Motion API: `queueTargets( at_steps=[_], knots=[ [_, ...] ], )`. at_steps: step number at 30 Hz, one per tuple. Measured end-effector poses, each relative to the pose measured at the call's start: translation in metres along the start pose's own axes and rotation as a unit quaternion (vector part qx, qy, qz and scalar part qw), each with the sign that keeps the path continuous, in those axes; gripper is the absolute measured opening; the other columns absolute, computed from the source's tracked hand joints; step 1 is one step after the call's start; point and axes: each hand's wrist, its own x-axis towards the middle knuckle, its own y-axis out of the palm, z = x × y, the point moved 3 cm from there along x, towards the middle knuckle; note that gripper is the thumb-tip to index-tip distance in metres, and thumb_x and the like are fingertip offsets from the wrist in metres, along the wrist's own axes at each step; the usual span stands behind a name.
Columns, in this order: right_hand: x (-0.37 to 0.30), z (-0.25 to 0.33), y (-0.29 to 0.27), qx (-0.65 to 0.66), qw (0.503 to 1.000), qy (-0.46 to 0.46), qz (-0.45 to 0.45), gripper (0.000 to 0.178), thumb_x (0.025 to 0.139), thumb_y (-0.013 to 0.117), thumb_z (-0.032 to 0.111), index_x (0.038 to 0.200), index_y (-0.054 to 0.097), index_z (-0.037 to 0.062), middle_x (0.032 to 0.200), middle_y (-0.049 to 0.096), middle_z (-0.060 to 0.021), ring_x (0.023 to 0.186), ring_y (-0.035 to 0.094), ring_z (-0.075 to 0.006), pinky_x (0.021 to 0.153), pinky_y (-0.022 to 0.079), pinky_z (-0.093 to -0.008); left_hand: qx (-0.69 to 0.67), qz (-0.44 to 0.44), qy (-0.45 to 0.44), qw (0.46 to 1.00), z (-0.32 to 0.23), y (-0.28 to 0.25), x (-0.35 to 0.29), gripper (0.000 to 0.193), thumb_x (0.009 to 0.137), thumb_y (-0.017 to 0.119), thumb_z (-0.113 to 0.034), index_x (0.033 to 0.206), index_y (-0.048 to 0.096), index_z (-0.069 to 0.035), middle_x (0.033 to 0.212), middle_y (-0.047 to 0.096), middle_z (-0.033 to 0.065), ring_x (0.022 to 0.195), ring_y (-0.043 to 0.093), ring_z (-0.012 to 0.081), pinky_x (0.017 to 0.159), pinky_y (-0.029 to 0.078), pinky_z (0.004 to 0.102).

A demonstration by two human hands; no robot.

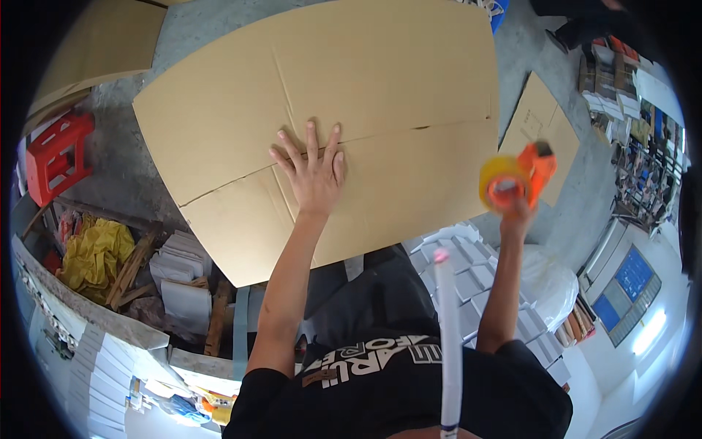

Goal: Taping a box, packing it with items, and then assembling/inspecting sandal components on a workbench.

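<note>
Cardboard sheet (409, 66), large and brown, spread flat beneath the left hand (316, 175), with a long seam (380, 133) running across from the left edge nearly to the right edge. Stage of work, by judgement: early, with sheet laid out and tape dispenser (540, 170) in hand, but with no joining discernible. Along the seam, no strip of tape visible, though clear film possibly lost to the eye at this scale; toward the right end, a dark gap (420, 128) suggestive of an unsealed line. Remaining, as judged from this layout: probably taping along most or all of the seam.

Left hand: palm down, digits spread well apart, laid across the seam with most fingertips on the far panel; nothing grasped. Right hand (516, 212): closed around the orange tape dispenser, with yellow tape roll (488, 183) on the side toward the sheet; positioned by the sheet's right edge and blurred, hence exact finger placement not readable. Contact between tape roll and cardboard: impossible to tell from this single view. Farther right: smaller cardboard piece (553, 124), partly behind the dispenser, untouched by either hand as far as visible.
</note>
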Motion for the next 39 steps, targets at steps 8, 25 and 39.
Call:
queueTargets(
  at_steps=[8,25,39],
  knots=[
    [-0.028,0.097,0.184,-0.337,0.905,-0.006,0.260,0.069,0.073,0.080,0.010,0.135,0.050,0.0054,0.104,0.066,-0.0092,0.093,0.065,-0.0195,0.087,0.052,-0.0345,-0.057,-0.025,-0.038,0.997,0.006,0.006,-0.003,0.062,0.099,0.047,-0.042,0.152,0.036,-0.013,0.162,0.021,0.0122,0.147,0.010,0.0505,0.116,0.004,0.0681],
    [-0.212,0.062,0.180,-0.534,0.808,-0.158,0.191,0.066,0.080,0.075,0.026,0.138,0.051,0.0083,0.105,0.064,-0.0270,0.081,0.066,-0.0438,0.067,0.056,-0.0481,-0.012,-0.063,-0.033,0.997,0.008,0.014,-0.005,0.051,0.102,0.044,-0.032,0.148,0.041,-0.011,0.158,0.026,0.0170,0.147,0.010,0.0478,0.117,0.007,0.0670],
    [-0.251,-0.109,-0.003,-0.385,0.911,-0.011,0.146,0.055,0.078,0.076,0.023,0.130,0.062,0.0118,0.089,0.067,-0.0218,0.078,0.066,-0.0391,0.068,0.053,-0.0447,-0.099,-0.081,-0.007,0.992,-0.018,-0.048,-0.026,0.058,0.098,0.057,-0.031,0.147,0.039,-0.005,0.152,0.030,0.0248,0.142,0.019,0.0513,0.116,0.014,0.0607]
  ],
)
